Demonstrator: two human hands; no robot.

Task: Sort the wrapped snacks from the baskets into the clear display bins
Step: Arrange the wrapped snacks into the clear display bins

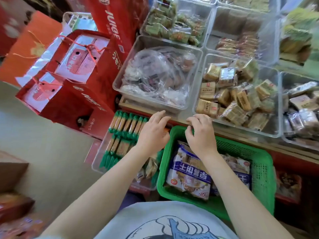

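My 2 hands hover empty, fingers loosely curled: left hand (152,133), right hand (200,135) over the near green basket (262,169) of snack packs (189,176). Next, I likely grip 1 for the far clear bins (196,102).

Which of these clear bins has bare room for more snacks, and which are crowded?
Free: the far part of the bin holding brown packets. Crowded: the bin of tan cakes and the bag-filled bin.
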